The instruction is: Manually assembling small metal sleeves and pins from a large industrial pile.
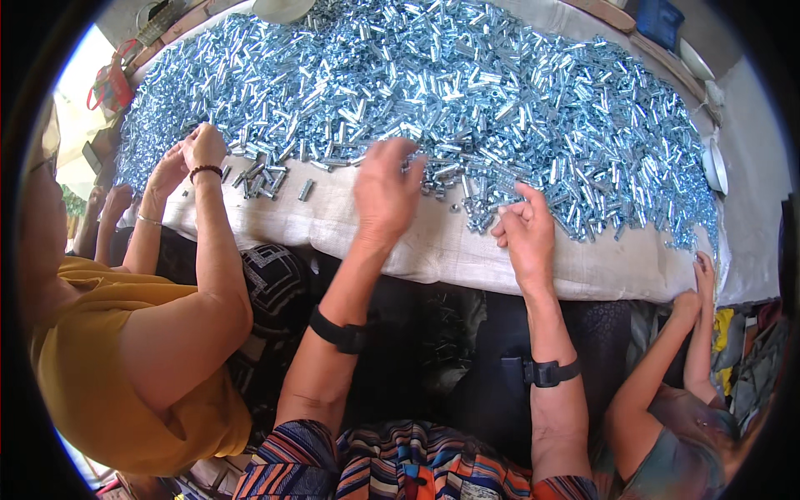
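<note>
A broad heap of small shiny, bluish metal sleeves [417, 75] covers most of the cloth-covered table [333, 200]. My left hand [387, 187] is over the near edge of the heap, smeared by motion, so its grip cannot be made out. Further right, my right hand [527, 233] hovers at the heap's near edge with curled fingers and the thumb close to the index finger. Whatever it may hold is too small or hidden to name. Between my hands lie loose sleeves and small ring-like pieces [467, 208]. Both my forearms wear black bands.
A person in a yellow top [142, 358] works close on my left, both hands at the heap. Another person's arms [667, 333] reach the table's right end. Pale bowls [714, 165], a blue container [658, 21] and a red basket [111, 86] stand around the rim.
</note>
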Available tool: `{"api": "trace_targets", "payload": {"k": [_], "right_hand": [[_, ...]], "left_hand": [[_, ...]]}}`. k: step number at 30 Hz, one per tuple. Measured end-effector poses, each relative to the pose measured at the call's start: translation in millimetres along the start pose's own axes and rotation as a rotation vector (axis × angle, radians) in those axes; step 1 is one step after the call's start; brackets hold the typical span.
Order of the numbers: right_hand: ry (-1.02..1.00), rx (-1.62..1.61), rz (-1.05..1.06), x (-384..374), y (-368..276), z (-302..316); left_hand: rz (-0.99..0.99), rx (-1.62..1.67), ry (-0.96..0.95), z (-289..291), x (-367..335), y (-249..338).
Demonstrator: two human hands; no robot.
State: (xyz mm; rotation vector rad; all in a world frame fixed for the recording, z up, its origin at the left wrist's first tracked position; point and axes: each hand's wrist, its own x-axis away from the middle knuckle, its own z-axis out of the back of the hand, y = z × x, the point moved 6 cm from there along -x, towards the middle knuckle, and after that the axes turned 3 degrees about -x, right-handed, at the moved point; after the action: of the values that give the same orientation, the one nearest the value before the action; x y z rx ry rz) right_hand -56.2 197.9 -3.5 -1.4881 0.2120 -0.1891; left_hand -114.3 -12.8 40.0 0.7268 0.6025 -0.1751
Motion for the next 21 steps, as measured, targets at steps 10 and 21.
{"api": "trace_targets", "payload": {"k": [10, 21], "right_hand": [[0.035, 0.054, 0.104, 3, 2, -6], [0.096, 0.111, 0.218, 3, 1, -3]], "left_hand": [[-0.014, -0.058, 0.058, -40, 2, -11], [-0.240, 0.159, -0.101, -74, 19, 71]]}}
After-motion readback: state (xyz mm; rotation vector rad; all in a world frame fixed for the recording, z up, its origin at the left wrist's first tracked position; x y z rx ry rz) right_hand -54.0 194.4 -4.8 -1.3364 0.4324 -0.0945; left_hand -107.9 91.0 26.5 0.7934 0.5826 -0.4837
